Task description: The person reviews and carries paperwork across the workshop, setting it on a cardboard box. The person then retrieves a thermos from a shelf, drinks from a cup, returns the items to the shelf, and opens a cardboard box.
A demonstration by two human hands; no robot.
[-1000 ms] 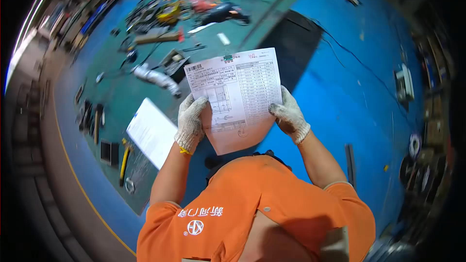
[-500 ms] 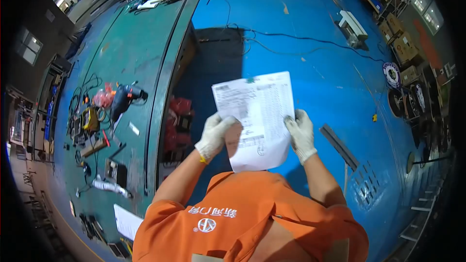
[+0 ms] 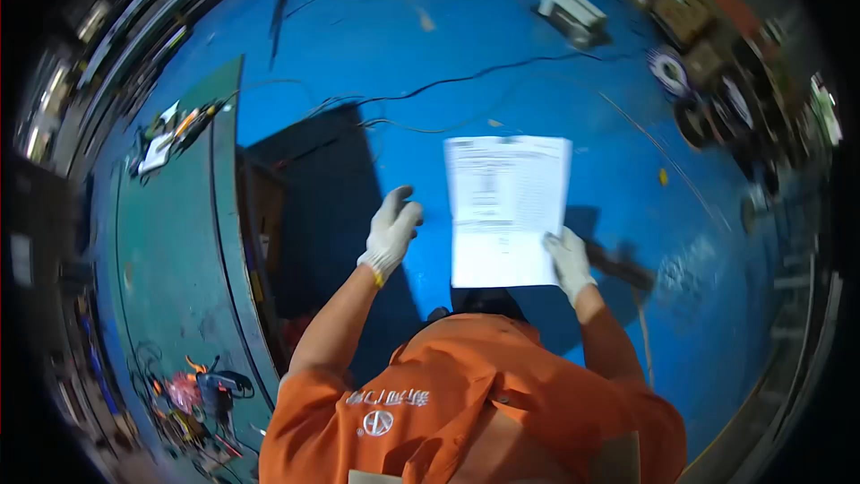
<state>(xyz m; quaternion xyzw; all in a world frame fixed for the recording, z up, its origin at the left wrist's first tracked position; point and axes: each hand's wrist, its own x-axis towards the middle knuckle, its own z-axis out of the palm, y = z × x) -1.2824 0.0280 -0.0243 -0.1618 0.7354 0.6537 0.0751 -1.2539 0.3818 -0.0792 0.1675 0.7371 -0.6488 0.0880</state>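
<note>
A printed paper sheet (image 3: 509, 206) hangs upright in front of my orange shirt, its text too blurred to read. My right hand (image 3: 570, 262), in a white knit glove, pinches the lower right edge of it; whether there are several sheets I cannot tell. Off to the left of the paper, my left hand (image 3: 392, 231) is raised in a matching glove with a yellow cuff. Its fingers are apart and slightly curled, with nothing in them and a gap between them and the paper.
On my left stands a green workbench (image 3: 170, 251) with a drill (image 3: 222, 385), cables and other tools. Cables (image 3: 466, 73) cross the blue floor (image 3: 412, 152) ahead. A white beam-like piece (image 3: 571, 4) lies farther off, and cardboard boxes (image 3: 681, 13) and spools line the right side.
My left hand has let go of the paper and moved away to the left. The paper stays in my right hand. The view has turned to the right, and the bench sits farther left.
</note>
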